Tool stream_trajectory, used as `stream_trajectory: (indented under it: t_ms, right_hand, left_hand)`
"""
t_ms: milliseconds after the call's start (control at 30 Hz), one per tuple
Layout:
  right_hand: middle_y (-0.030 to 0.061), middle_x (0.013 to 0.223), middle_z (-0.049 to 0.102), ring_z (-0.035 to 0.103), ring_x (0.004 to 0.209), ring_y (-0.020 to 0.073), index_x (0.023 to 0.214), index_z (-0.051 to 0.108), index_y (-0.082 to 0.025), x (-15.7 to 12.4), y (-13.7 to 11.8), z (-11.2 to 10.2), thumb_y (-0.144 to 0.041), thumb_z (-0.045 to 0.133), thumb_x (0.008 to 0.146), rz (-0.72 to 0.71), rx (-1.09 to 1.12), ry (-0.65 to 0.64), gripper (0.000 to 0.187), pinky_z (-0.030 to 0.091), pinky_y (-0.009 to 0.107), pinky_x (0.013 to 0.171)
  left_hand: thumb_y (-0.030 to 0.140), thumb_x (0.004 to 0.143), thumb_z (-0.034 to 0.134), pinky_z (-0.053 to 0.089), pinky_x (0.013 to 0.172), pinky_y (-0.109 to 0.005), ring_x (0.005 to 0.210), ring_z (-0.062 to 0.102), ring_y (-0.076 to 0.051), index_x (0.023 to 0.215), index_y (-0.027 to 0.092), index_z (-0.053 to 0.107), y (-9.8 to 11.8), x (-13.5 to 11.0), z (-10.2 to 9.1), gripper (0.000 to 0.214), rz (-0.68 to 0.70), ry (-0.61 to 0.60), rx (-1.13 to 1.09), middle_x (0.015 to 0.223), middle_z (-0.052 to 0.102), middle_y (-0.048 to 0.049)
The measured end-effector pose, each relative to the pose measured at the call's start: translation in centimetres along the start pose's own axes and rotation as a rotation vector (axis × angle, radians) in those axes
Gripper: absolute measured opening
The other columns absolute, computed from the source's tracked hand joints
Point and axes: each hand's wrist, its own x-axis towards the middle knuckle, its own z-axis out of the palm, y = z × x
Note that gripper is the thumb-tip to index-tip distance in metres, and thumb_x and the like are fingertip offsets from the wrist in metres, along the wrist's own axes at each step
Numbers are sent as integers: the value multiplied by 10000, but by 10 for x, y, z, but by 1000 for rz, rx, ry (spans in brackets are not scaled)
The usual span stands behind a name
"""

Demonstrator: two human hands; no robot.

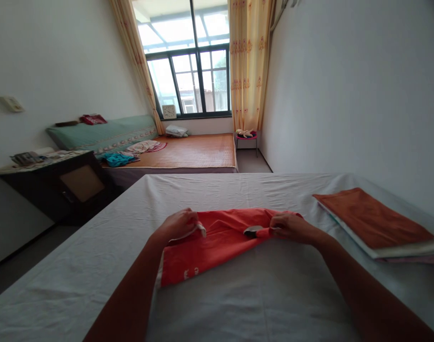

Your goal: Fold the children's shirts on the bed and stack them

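Note:
A red cloth piece (220, 256) with small white lettering near its lower left lies partly folded on the white-sheeted table (259, 304). My left hand (179, 225) is closed on its upper left part, where a pale strip of edge shows by the fingers. At the right end, my right hand (288, 227) pinches a fold of the same cloth. Between the hands, a white and black patch (252, 232) shows on the fabric. Whether the cloth is a bag, an apron or another garment, I cannot tell.
A stack of folded cloths (373, 218), orange on top, lies to the right near the wall. Beyond the table stands a bed (199, 149) with loose clothes (119, 159). A dark cabinet (74, 183) is at the left, and a small stool (246, 137) stands under the curtain.

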Motion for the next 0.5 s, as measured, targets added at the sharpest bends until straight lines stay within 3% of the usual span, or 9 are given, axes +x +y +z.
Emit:
stream_trajectory:
  t_ms: [100,200,367,500]
  right_hand:
    - [18,727,612,526,674,149,769,643,-167,-8,8,-16,-453,467,877,79,175,-11,353,399,257,631]
    - [16,714,591,505,649,139,822,641,-159,-12,7,-27,-492,461,871,123,287,-3,383,381,242,582]
    - [37,904,627,543,763,168,921,676,-210,4,-11,-8,-314,683,684,18,5,-67,258,396,260,668]
    - [22,762,624,531,685,148,791,666,-187,12,-11,-3,-301,564,785,28,-49,-117,153,385,254,634]
  left_hand:
    - [382,820,502,431,679,-244,709,567,-145,843,202,664,-15,0,-11,243,-35,175,-141,825,613,-24]
    - [459,818,496,404,573,-230,589,509,-127,816,182,637,-26,1,-20,311,-139,314,-312,652,558,14]
    - [513,794,535,355,455,-193,479,458,-95,828,167,582,-30,0,-26,351,-278,490,-672,545,507,44]
    - [540,752,581,306,393,-166,446,458,-83,806,166,570,-32,-5,-28,378,-334,516,-771,537,516,39]
